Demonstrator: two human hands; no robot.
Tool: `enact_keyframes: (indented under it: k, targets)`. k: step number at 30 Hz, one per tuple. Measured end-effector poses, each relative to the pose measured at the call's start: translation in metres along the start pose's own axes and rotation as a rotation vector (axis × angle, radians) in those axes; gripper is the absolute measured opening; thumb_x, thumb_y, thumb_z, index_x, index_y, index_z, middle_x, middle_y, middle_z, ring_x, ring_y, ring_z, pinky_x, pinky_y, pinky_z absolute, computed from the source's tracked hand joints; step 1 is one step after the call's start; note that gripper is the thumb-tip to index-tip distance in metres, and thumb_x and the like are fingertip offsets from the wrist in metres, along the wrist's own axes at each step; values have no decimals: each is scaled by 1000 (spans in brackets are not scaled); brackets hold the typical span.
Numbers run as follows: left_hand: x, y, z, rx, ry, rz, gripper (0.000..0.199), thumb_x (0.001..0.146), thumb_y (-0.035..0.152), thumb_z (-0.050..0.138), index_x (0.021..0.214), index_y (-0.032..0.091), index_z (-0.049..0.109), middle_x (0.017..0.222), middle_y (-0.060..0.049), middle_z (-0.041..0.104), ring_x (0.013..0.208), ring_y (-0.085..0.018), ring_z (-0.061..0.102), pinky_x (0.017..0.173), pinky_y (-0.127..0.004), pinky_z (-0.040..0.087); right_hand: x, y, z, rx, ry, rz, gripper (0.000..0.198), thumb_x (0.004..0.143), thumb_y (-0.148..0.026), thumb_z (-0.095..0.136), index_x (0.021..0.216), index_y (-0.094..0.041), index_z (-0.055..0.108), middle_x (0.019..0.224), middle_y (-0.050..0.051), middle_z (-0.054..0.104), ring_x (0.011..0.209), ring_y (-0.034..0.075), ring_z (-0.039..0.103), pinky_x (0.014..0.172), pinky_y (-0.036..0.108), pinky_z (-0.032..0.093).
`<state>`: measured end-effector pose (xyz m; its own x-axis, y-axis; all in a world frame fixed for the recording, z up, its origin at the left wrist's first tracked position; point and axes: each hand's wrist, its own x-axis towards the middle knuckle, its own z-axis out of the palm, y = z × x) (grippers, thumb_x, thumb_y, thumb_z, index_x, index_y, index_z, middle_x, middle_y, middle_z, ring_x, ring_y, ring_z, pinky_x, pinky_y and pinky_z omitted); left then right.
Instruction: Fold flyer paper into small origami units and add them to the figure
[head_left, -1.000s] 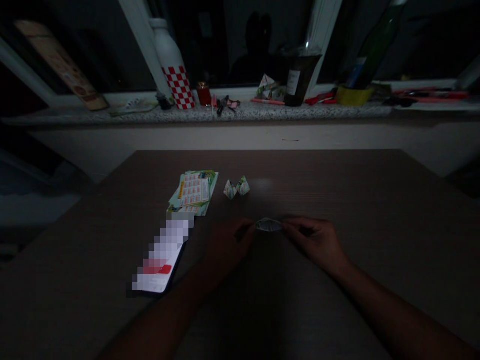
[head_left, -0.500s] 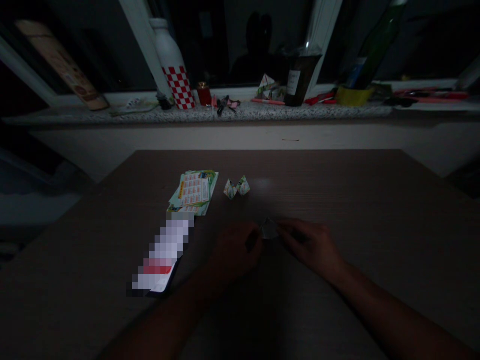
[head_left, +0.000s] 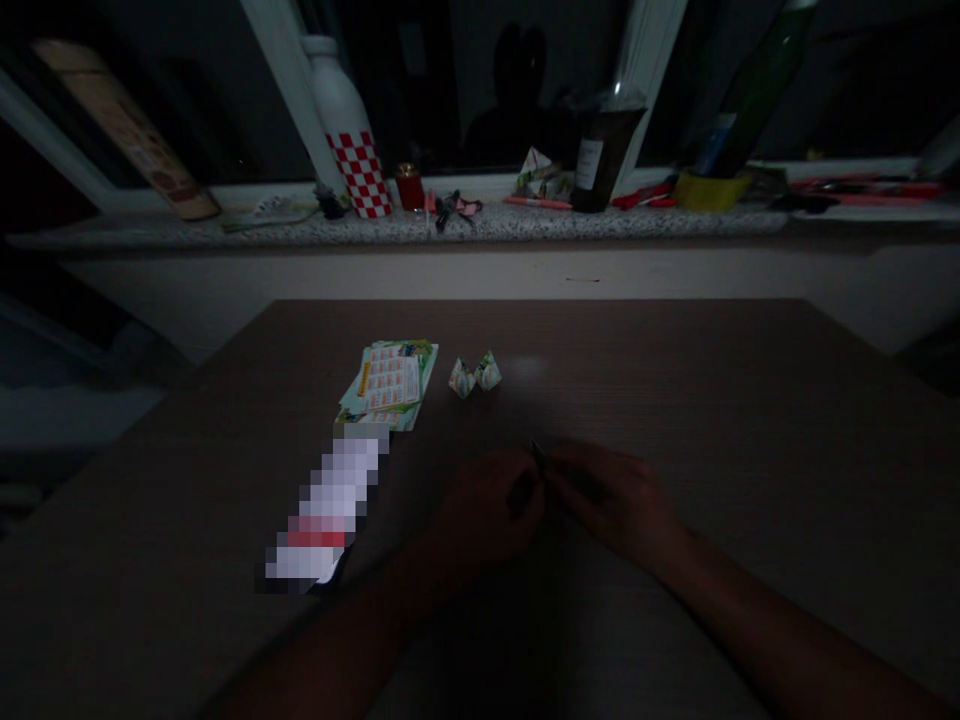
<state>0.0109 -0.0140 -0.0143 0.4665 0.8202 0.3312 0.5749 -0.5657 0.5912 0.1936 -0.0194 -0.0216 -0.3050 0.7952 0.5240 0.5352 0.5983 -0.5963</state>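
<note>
Between my two hands is a small piece of folded paper [head_left: 538, 453], dark and seen nearly edge-on. My left hand [head_left: 493, 500] pinches it from the left, fingers curled. From the right, the fingertips of my right hand [head_left: 611, 495] close on it too. Most of the paper is hidden by the fingers, and the light is dim. Just beyond the hands, a small folded paper figure [head_left: 475, 374] with two pointed parts stands on the table.
Printed leaflets [head_left: 390, 380] lie stacked on the table [head_left: 675, 370], left of the figure. A phone [head_left: 330, 510] with a lit, pixelated screen lies nearer me. Along the granite sill [head_left: 510, 228] stand a red-checked bottle [head_left: 352, 150], a dark cup [head_left: 596, 165] and a green bottle [head_left: 757, 90].
My left hand has moved right, closer to my right hand. The paper has turned from showing its flat face to nearly edge-on, with less of it visible.
</note>
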Motion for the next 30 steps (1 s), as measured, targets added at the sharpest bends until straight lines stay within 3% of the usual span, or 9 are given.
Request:
enact_keyframes:
  k: [18,24,30]
  targets:
    - [0,4,-8,-160,-23,71,9,79,27,60,77,19,54,73,-2,60,68,-15,56,65,-27,44,-1,-6,-7,52,-104,-206,28,85,-12,45,109,-17,59,78,6,67,67,17,62,61,30,50]
    - [2,3,-12,-192,29,-107,11,81,25,55,72,19,54,71,1,61,68,-13,57,67,-25,44,-2,-4,-6,80,-68,-220,31,84,-9,47,111,-18,58,79,6,65,69,17,60,61,29,50]
    - [2,-6,-19,-352,89,-238,7,80,23,59,80,18,55,78,0,61,76,-15,60,71,-26,47,4,0,-14,86,88,-41,18,85,-12,54,100,-17,63,86,8,66,76,17,63,66,29,52]
